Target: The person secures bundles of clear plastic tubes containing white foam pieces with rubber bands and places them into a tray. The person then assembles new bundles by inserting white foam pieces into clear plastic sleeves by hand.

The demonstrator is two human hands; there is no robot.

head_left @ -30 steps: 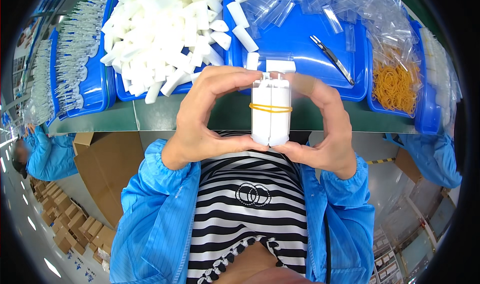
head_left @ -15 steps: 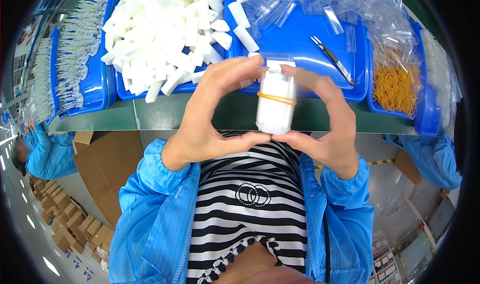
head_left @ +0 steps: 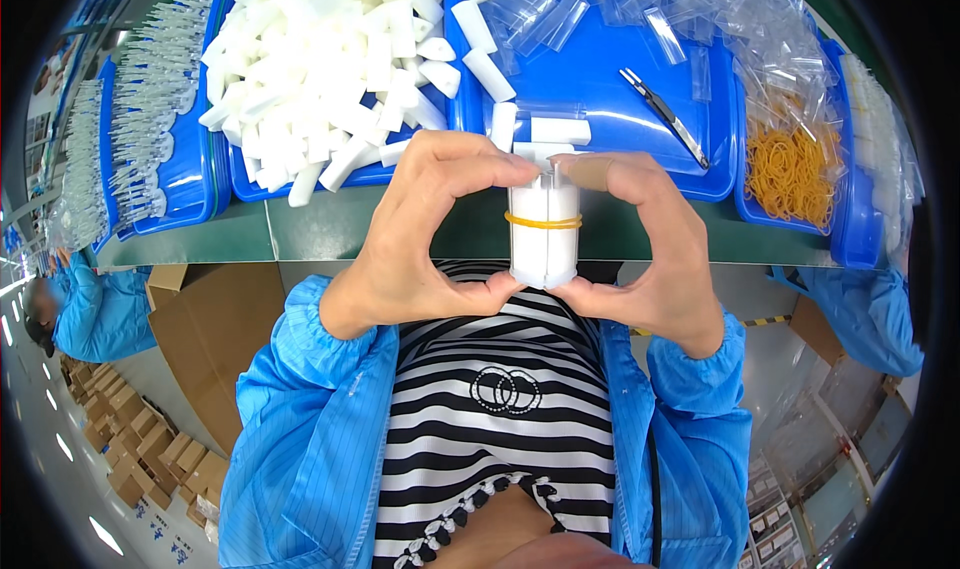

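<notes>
My left hand (head_left: 400,239) and right hand (head_left: 675,249) are both closed on the white bundle (head_left: 545,254), each forming a wide C, forefinger at the far end and thumb at the near end. The bundle is in front of my chest, by the edge of the green table (head_left: 330,224), its long side running toward me. One yellow rubber band (head_left: 543,222) goes around its middle, and a straight seam runs lengthwise between its two halves. I take the step in hand to be handling the banded bundle by its ends, perhaps evening them up; whether my fingertips are pressing or just steadying, I cannot tell.

As I judge it, the next move calls for even pressure from both sides, so the halves don't slide against each other under the band (a single loop looks like a light hold to me). The far end is partly hidden by my forefingers, so I can't judge how flush it is. Beyond it lie loose white pieces (head_left: 560,131) in the blue tray (head_left: 600,69), with tweezers (head_left: 665,119) off to the right, untouched.
</notes>
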